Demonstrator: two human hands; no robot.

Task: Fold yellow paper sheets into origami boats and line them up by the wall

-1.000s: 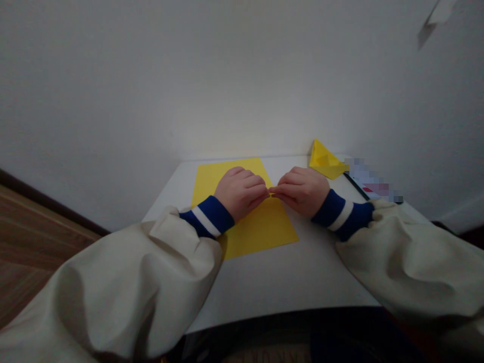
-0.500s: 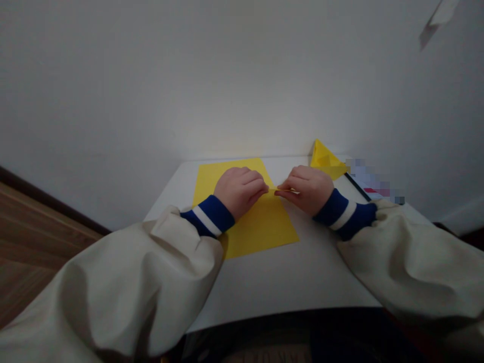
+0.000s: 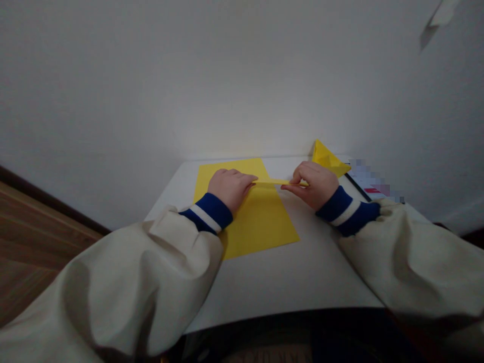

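Note:
Between my hands a narrow folded strip of yellow paper [image 3: 270,182] is held nearly level, seen edge-on. My left hand [image 3: 231,189] pinches its left end, and my right hand [image 3: 314,184] pinches the right end between thumb and fingers. Below the strip, a flat yellow sheet of paper [image 3: 260,229] lies on the white table [image 3: 302,277], partly covered by my left hand and sleeve. Behind my right hand stands a folded yellow paper piece [image 3: 327,157] with a pointed top; my hand hides part of its lower edge.
A dark-edged flat object [image 3: 372,186], partly blurred out, lies at the table's right side. The white wall [image 3: 242,91] rises right behind the table. Wooden furniture [image 3: 41,242] stands at the left.
My hands have moved apart, the left one slightly leftward and the right one slightly rightward. A longer stretch of the folded paper strip now shows between them.

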